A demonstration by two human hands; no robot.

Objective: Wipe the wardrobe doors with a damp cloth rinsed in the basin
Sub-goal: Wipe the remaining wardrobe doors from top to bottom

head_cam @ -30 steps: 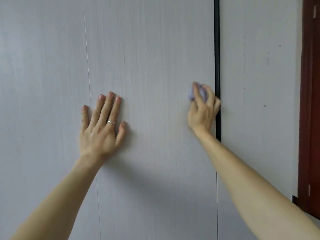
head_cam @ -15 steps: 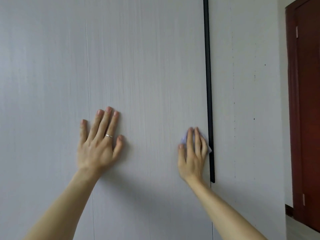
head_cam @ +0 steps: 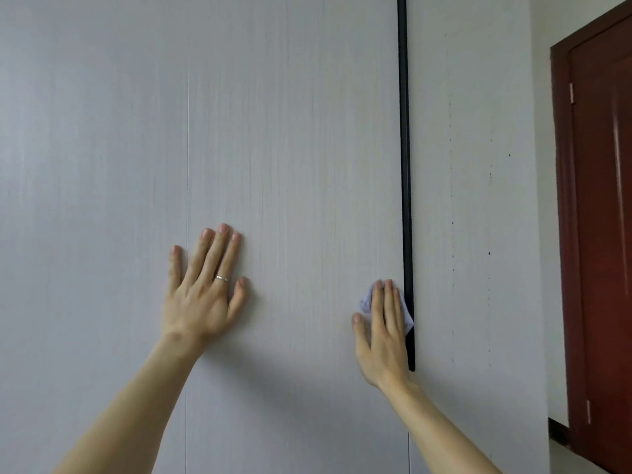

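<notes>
The right hand [head_cam: 383,336] lies flat on the pale grey wardrobe door [head_cam: 294,148], fingers straight and close together, pressing a small lilac cloth [head_cam: 365,302] against the panel rather than clutching it. The cloth shows only as a corner to the left of the fingers and another to their right. That right corner touches a black vertical handle strip [head_cam: 405,165], which runs just beside the little-finger edge of the hand, rises far above the fingertips and ends level with the wrist.

Well to the thumb side of that hand, on the same door, the left hand [head_cam: 201,295] rests flat with its fingers straight and spread, holding nothing; a thin ring [head_cam: 222,278] sits on one finger. A fine vertical seam [head_cam: 187,165] passes under its little finger.

The door surface has a faint upright wood-grain streaking. Beyond the black strip, the neighbouring panel [head_cam: 472,200] carries scattered dark specks [head_cam: 489,253]. Further right come a strip of white wall [head_cam: 540,234], a dark red-brown room door [head_cam: 602,234] in its frame, and a dark skirting board [head_cam: 558,434] low down.
</notes>
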